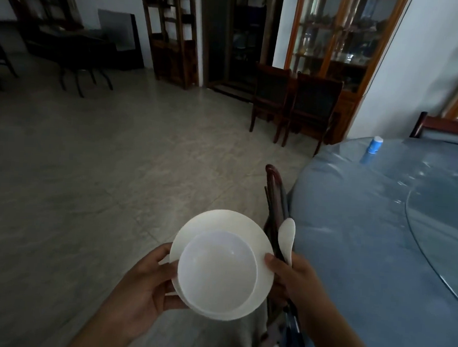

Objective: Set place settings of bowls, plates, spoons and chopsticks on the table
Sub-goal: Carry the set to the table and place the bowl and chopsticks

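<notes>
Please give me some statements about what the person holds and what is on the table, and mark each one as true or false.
1. A white bowl sits on a white plate. True.
2. The plate is already set down on the table. False: both hands hold it in the air, beside the table.
3. The right hand also holds a white spoon. True.
4. The left hand is empty. False: it grips the plate's edge.
5. A small blue and white container stands on the table. True.

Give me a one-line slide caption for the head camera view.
Both hands carry a bowl on a plate; right hand also grips a spoon and chopsticks beside the round table.
</notes>
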